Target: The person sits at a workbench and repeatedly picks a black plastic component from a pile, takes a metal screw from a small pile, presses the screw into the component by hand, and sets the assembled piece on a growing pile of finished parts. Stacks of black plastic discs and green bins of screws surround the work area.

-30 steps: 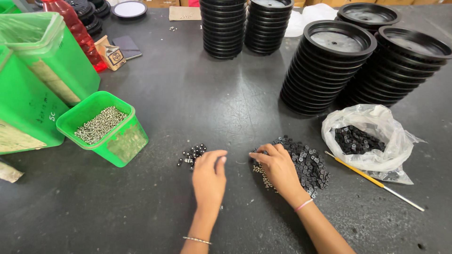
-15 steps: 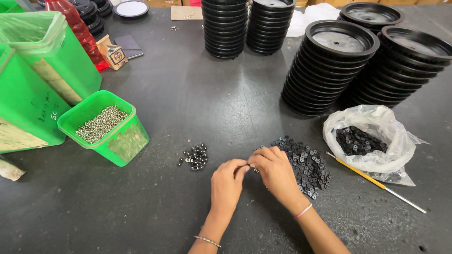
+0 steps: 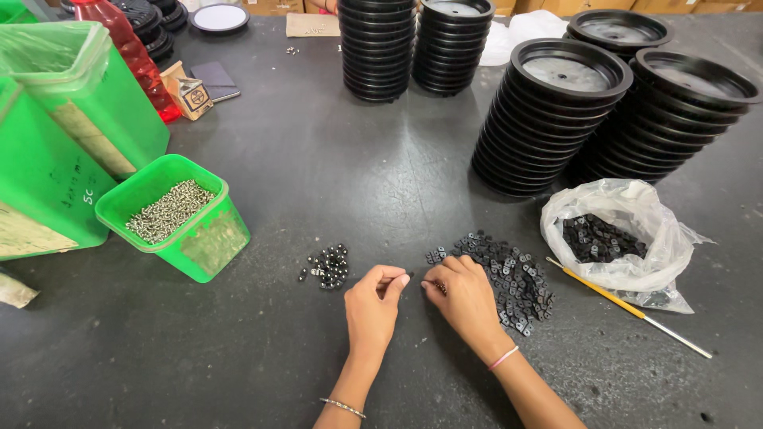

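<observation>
Both hands pinch-closed mid-table: left hand (image 3: 372,306) and right hand (image 3: 465,298) fingertips clamped on tiny black clips (image 3: 509,274) — light, rigid, probably slippery, best gripped edgewise.

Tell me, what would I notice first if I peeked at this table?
Probably the tall stacks of black round lids at the back right. Then the bright green tub on the left, full of shiny little metal pieces. Nearest you, the left hand and right hand pinch something tiny together, beside a pile of small black parts and a plastic bag holding more.
</observation>
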